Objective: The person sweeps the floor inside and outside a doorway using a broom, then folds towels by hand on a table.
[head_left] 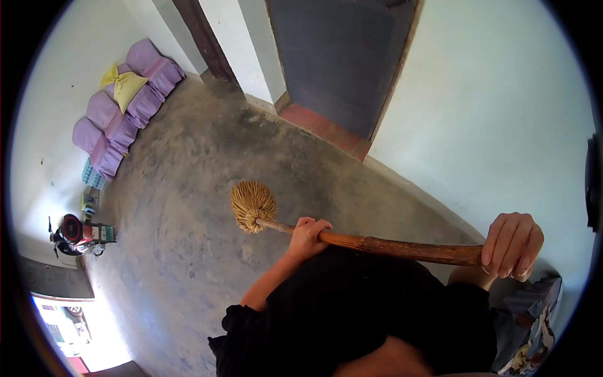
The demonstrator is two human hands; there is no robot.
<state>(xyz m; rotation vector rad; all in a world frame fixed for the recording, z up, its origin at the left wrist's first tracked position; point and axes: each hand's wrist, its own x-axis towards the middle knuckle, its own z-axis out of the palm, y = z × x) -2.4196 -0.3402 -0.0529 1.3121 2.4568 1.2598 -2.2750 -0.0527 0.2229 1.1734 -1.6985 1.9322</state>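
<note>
A mop (254,204) with a round head of tan, cord-like strands and a long brown wooden handle stretches across the middle of the view. Wrapped round the handle a short way behind the head is my left hand (308,237). My right hand (512,244) is closed over the thick end of the handle, at the right. The handle runs almost level in the view in front of my black shirt. Below the mop head lies the grey concrete floor (201,264); I cannot tell whether the strands touch it.
Chairs with purple covers (147,103) line the wall at upper left, a yellow cloth (129,88) on them. A motorbike (75,232) stands at left near a bright doorway (81,333). A dark door (342,56) has a red threshold (323,129). Piled fabric (534,333) lies at lower right.
</note>
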